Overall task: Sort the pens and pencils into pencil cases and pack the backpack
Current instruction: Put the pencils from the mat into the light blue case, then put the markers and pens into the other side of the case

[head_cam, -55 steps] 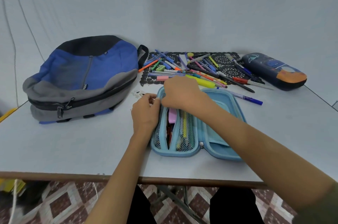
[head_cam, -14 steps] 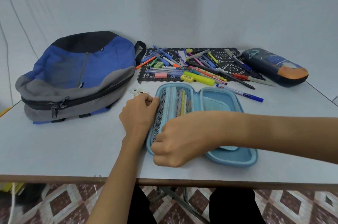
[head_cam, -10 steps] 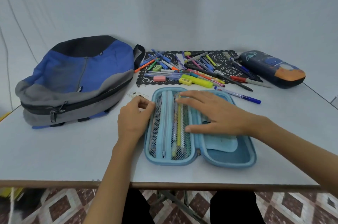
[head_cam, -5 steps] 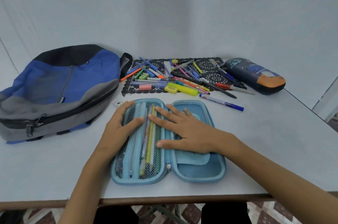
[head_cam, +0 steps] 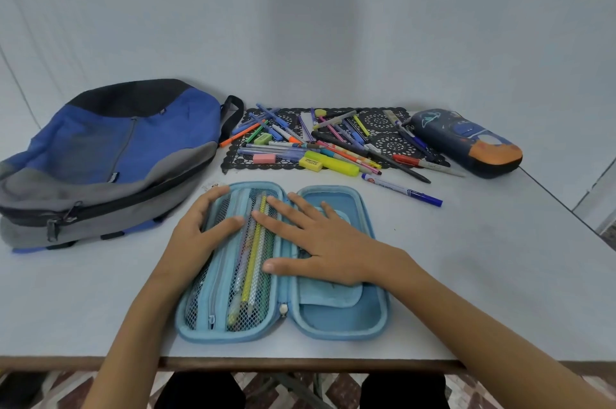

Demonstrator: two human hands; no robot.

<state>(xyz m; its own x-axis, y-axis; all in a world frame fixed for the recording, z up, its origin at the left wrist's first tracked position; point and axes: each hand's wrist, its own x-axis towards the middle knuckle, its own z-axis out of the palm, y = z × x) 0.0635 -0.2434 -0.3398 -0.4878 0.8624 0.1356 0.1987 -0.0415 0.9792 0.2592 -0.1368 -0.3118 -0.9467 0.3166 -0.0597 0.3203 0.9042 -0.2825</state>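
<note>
- Lower centre: light blue pencil case (head_cam: 336, 320), a rigid oval shell with soft lining, splayed open flat on the smooth white table (head_cam: 483, 258).
- In its left half: see-through mesh pocket (head_cam: 196, 305) with a zip, slim yellow and pastel pens lengthwise beneath the netting.
- Left hand (head_cam: 196, 235): flat on the mesh, fingers straight, gripping nothing.
- Right hand (head_cam: 326, 242): palm down across the hinge and the right half's fabric flap, fingers spread, likewise holding nothing.
- Upper centre: jumble of loose pens and pencils (head_cam: 336, 136) on a black lace-pattern mat (head_cam: 378, 120), chunky yellow highlighter (head_cam: 333, 163) and pink eraser (head_cam: 264, 158) at its near edge.
- Just off the mat: blue-capped marker (head_cam: 401, 190) on bare table.
- Upper right: dark rounded pencil case (head_cam: 466, 141) with an orange end.
- Left: blue, grey and black fabric backpack (head_cam: 110, 155), slumped flat.
</note>
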